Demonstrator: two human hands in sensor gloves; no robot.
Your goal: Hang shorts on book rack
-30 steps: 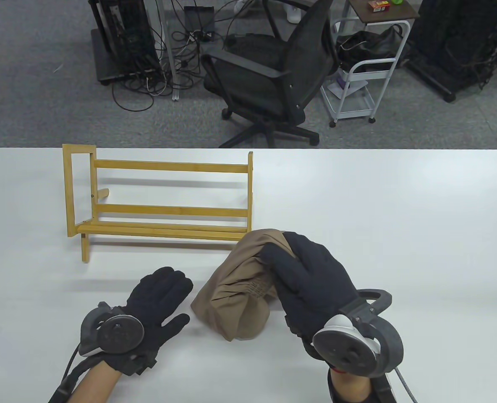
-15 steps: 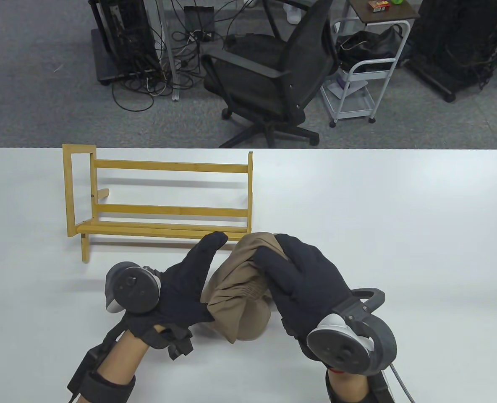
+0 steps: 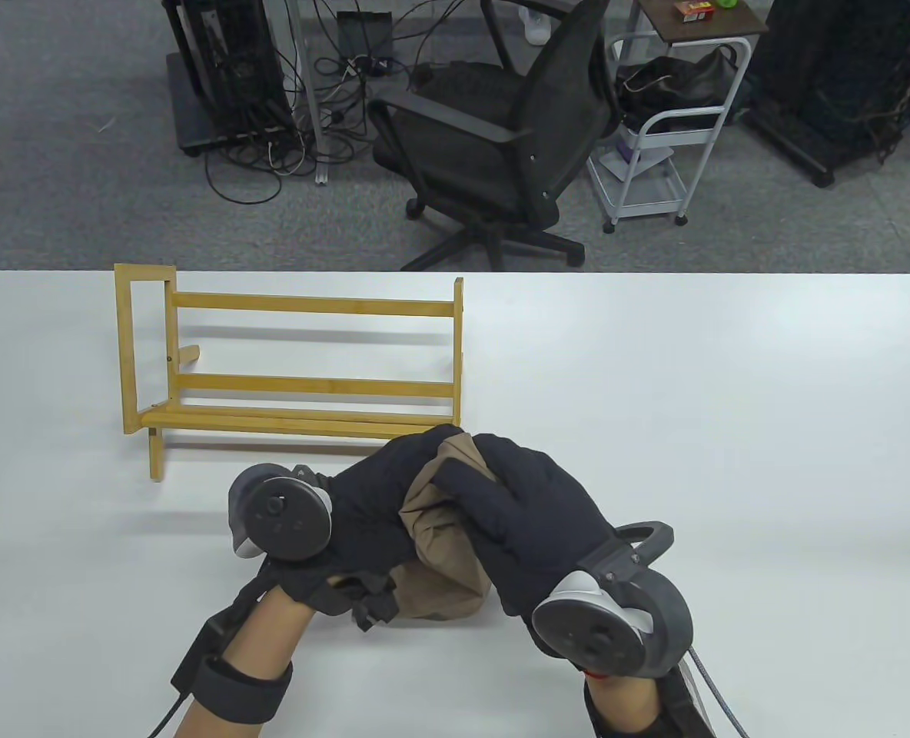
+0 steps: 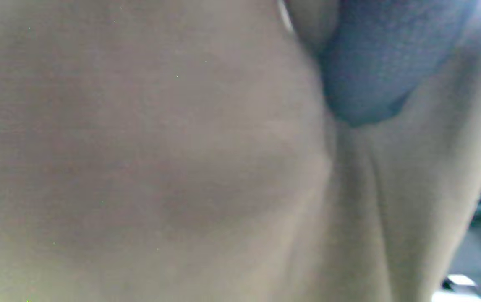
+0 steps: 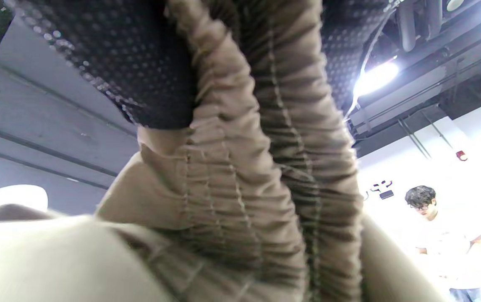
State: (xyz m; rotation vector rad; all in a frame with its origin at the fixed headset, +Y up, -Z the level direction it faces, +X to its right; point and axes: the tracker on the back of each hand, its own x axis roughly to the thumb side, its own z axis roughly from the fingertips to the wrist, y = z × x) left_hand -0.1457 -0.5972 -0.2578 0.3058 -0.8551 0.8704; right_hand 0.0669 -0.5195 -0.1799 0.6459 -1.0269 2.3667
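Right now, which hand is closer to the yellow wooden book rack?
Left. The left hand sits just in front of the yellow wooden book rack, fingertips almost at its bottom shelf. The right hand is further right and nearer the person.

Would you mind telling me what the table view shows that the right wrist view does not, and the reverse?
Only the table view shows the wooden book rack standing bare on the white table, the left hand gripping the shorts from the left, and the office chair beyond. Only the right wrist view shows the shorts' gathered elastic waistband up close, a ceiling light, and a person in the background. Both show the tan shorts bunched and held by the right hand.
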